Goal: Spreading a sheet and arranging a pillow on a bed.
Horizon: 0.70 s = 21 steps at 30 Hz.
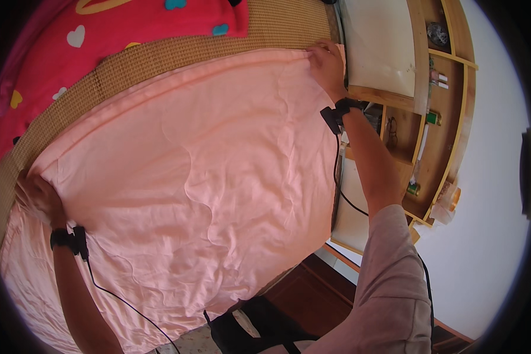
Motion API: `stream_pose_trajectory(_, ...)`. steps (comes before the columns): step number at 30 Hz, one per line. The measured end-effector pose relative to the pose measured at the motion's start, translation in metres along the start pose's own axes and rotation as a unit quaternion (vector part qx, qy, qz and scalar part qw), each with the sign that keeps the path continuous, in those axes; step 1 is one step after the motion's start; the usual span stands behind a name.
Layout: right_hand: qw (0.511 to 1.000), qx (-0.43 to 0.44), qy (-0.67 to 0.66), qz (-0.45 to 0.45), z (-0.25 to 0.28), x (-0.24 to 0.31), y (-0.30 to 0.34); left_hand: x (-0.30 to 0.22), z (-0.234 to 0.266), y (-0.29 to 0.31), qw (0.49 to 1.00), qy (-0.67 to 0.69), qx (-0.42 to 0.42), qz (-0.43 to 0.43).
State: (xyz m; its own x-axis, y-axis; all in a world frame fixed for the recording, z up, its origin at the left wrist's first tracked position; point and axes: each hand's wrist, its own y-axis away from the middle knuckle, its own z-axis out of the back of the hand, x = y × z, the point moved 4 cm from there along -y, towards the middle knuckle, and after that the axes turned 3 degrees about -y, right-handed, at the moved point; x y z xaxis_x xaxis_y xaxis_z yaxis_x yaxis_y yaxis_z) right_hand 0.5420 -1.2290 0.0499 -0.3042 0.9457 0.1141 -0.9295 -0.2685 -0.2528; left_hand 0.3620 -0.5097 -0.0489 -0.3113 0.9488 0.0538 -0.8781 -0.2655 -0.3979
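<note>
A pale pink quilt [200, 177] lies spread across a bed, over a woven straw mat [177, 50]. My left hand [38, 194] grips the quilt's far left corner, fingers closed on the fabric. My right hand [326, 64] pinches the far right corner near the bed's head, arm stretched out. Both wrists wear black bands with cables running back toward me.
A red blanket with coloured hearts [100, 29] lies bunched at the far side of the mat. A wooden shelf unit [436, 118] with small bottles stands right of the bed, against a white wall. Dark wooden floor [312, 295] shows below the bed's edge.
</note>
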Motion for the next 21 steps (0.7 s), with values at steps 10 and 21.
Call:
stream_pose_trajectory(10,0.998,0.006,-0.040,-0.052,0.004,0.010,-0.020,-0.019,0.020,-0.009,1.000,0.013,-0.027,0.006)
stream_pose_trajectory(21,0.967,0.185,-0.110,-0.134,0.062,0.239,0.262,-0.020,0.022,-0.007,0.999,-0.015,0.023,0.030)
